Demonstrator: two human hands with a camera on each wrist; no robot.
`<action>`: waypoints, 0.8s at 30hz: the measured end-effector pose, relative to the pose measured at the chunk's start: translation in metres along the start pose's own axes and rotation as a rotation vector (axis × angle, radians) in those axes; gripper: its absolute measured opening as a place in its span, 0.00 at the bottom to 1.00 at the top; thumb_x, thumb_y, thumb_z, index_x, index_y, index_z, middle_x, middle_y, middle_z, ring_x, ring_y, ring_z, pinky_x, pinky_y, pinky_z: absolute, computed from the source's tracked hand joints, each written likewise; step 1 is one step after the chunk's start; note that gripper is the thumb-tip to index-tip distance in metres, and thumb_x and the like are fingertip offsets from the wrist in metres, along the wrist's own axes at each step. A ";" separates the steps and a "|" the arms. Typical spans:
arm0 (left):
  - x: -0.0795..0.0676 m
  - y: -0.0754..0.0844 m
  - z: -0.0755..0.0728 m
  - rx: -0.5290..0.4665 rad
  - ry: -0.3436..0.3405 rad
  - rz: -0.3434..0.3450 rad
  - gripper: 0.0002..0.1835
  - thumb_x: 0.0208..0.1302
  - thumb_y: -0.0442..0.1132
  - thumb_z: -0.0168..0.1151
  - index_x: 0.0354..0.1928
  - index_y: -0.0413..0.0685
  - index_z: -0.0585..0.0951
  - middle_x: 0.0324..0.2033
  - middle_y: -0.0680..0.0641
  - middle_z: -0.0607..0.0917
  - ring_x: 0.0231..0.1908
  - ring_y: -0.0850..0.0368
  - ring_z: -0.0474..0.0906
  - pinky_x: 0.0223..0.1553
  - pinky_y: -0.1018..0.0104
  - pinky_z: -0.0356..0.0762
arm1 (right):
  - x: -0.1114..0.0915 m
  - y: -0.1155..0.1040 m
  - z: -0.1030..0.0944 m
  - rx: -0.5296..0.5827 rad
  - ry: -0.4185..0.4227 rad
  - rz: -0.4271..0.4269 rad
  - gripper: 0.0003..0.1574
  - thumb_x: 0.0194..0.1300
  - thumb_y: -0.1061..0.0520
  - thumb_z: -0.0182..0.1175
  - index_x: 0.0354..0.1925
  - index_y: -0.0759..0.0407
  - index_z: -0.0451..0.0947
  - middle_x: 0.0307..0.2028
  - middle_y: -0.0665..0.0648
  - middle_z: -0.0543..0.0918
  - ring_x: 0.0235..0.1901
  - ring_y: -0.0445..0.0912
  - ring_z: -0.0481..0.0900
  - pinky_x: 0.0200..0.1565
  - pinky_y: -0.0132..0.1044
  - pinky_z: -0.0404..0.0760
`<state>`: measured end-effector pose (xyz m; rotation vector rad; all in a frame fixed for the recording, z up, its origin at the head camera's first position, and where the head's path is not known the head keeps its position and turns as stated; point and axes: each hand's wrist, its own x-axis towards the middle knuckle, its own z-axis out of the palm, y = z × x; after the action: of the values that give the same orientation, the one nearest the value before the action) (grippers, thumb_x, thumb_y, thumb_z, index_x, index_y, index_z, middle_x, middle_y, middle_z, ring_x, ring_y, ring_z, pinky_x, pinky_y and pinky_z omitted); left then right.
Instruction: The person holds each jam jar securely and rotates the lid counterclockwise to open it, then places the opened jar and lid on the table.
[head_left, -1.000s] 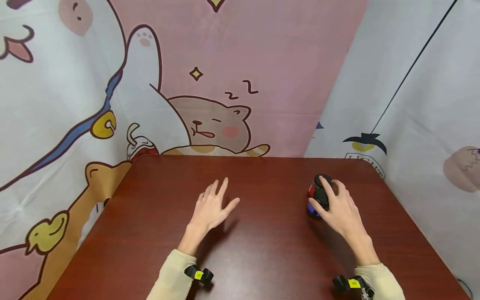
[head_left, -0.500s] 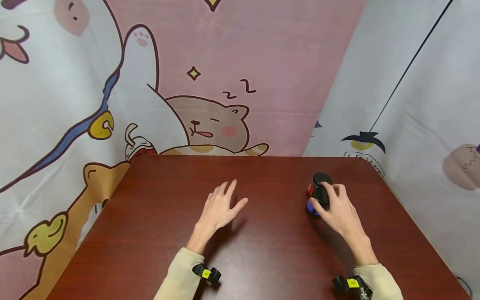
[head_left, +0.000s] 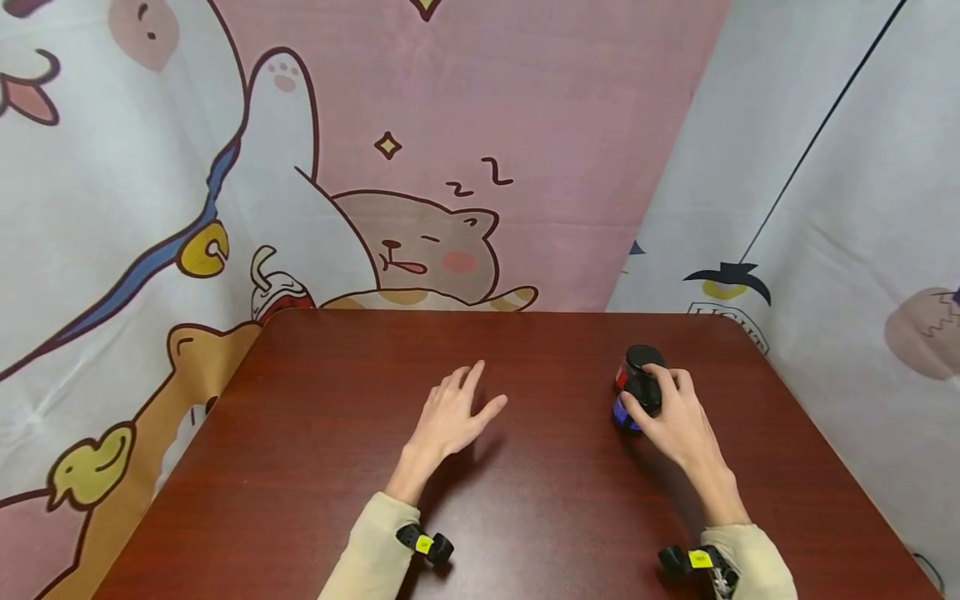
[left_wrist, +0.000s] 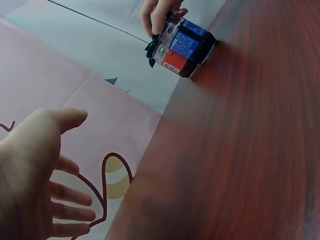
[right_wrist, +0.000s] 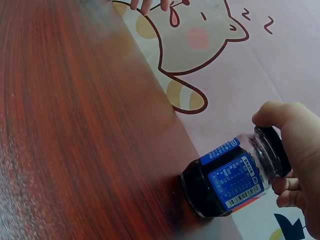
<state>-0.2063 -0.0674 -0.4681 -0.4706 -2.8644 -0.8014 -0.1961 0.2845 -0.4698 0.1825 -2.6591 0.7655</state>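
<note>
Two glass jars with black lids and dark contents stand close together at the right of the table. The nearer one, a blue-labelled jar point(head_left: 626, 415), has my right hand point(head_left: 682, 427) at its lid, thumb and fingers pinching the lid's rim. Its label and barcode face the right wrist camera, where the jar point(right_wrist: 232, 181) shows nearly whole. Just behind it is the red-labelled jar point(head_left: 643, 357), partly hidden; its red label shows in the left wrist view beside the blue one. My left hand point(head_left: 450, 418) hovers over the middle of the table with fingers spread, holding nothing.
The reddish-brown wooden table point(head_left: 315, 467) reaches back to a cloth backdrop point(head_left: 570, 167) printed with cartoon animals. A black band with a small camera point(head_left: 431, 546) sits on each sleeve cuff.
My left hand has drifted to the right over the table. My right hand's fingers have drawn back from the rear jar's lid and closed in on the blue-labelled jar's lid.
</note>
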 end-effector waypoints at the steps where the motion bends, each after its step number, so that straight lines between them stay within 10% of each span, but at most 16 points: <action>1: 0.000 0.000 0.001 -0.007 -0.005 -0.002 0.43 0.70 0.69 0.48 0.78 0.51 0.61 0.68 0.36 0.70 0.66 0.37 0.68 0.66 0.41 0.62 | 0.000 0.000 0.000 0.004 0.004 -0.002 0.36 0.67 0.44 0.64 0.66 0.59 0.67 0.54 0.69 0.67 0.45 0.64 0.74 0.43 0.64 0.77; 24: 0.004 0.012 0.017 -0.123 -0.070 0.009 0.41 0.71 0.67 0.51 0.77 0.52 0.62 0.67 0.37 0.71 0.63 0.36 0.71 0.63 0.42 0.67 | 0.000 0.004 0.006 0.065 0.048 -0.030 0.39 0.58 0.50 0.73 0.57 0.74 0.73 0.47 0.69 0.71 0.44 0.62 0.74 0.46 0.62 0.78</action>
<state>-0.2071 -0.0478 -0.4756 -0.5355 -2.8854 -0.9822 -0.1992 0.2848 -0.4761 0.2182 -2.5826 0.8371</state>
